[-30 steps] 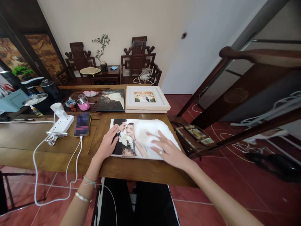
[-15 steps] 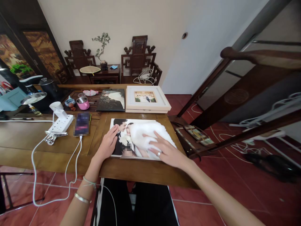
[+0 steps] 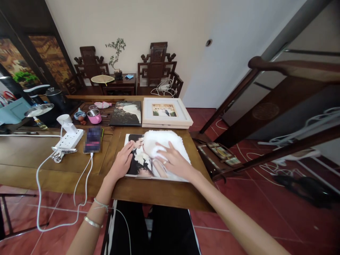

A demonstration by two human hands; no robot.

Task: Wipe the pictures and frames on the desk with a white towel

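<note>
A wedding photo board [image 3: 139, 156] lies flat on the wooden table in front of me. My left hand [image 3: 122, 161] rests along its left edge, fingers stretched out flat with the tips on the picture. Spread over the right part of the board is a fluffy white cloth [image 3: 152, 139], covering much of the picture there. My right hand [image 3: 176, 163] presses down on this cloth, fingers apart and palm down. A ring shows on one finger of that hand.
Behind the board are a white picture frame [image 3: 183, 113] and a dark photo panel [image 3: 119, 115]. To the left lie a phone [image 3: 92, 140] on a charging cable, a power strip [image 3: 71, 138] and a pink cup [image 3: 95, 117]. A wooden chair [image 3: 239, 120] stands at the right.
My right hand and the white cloth have slid up and to the left across the board, covering more of the picture's upper part. The left hand stays in place.
</note>
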